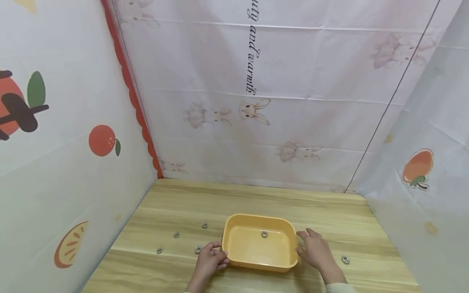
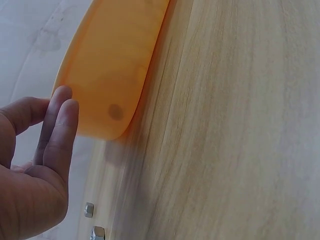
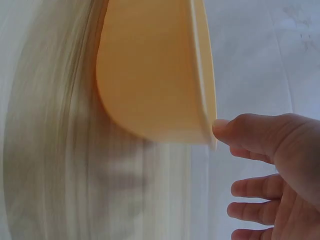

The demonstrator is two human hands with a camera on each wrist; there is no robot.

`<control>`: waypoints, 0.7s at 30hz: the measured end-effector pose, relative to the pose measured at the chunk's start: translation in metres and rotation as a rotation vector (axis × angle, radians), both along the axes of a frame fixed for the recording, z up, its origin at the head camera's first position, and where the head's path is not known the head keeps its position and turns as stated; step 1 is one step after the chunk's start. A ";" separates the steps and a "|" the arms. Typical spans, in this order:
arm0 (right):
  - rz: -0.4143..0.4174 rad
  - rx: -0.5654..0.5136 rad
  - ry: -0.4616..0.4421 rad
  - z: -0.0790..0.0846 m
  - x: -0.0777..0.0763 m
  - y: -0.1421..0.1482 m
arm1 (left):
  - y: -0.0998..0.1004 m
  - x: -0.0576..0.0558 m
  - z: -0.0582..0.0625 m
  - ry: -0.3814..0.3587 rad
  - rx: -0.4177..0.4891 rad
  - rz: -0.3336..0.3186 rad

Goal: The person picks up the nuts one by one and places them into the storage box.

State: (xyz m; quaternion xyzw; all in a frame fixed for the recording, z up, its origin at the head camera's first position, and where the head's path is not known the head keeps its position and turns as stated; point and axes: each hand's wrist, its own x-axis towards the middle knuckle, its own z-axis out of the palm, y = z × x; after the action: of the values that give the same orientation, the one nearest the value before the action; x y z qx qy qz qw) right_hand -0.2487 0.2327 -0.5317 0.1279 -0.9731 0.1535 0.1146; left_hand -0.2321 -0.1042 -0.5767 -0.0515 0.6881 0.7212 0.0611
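Note:
A yellow rectangular plastic box (image 1: 256,244), with an open top, sits between both hands in the head view. One metal hex nut (image 1: 264,234) lies inside it, toward the far wall. At the box's left end my left hand (image 1: 209,260) holds the near corner by the rim; in its wrist view two fingertips (image 2: 67,112) meet the outer wall. My right hand (image 1: 316,250) touches the right end. Its thumb (image 3: 227,129) presses the rim in the right wrist view, while the other fingers stay straight and spread apart. A dark round spot shows on the box wall in the left wrist view.
Left of the box, several hex nuts lie scattered on the wood-grain table (image 1: 190,203), one nut (image 1: 198,249) close to the left hand. Another nut (image 1: 345,259) lies right of the right hand. Printed cloth walls (image 1: 234,162) enclose the table at the back and both sides.

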 end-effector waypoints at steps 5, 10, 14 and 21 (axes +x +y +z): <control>-0.028 0.001 -0.012 -0.003 0.003 0.015 | 0.000 0.000 0.000 -0.002 0.004 0.007; -0.055 0.010 -0.054 -0.006 0.004 0.030 | 0.001 -0.001 -0.003 -0.016 0.009 0.013; -0.083 0.012 -0.081 -0.008 0.005 0.039 | 0.001 0.000 -0.004 -0.018 0.002 0.013; -0.140 0.047 -0.121 -0.015 0.009 0.051 | 0.000 -0.002 -0.002 -0.007 0.013 0.008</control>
State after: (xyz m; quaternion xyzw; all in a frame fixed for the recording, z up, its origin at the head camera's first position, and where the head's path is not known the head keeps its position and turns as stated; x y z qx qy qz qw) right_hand -0.2401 0.2838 -0.5462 0.0530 -0.9881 0.1300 0.0632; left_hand -0.2337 -0.1045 -0.5792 -0.0561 0.6829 0.7258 0.0611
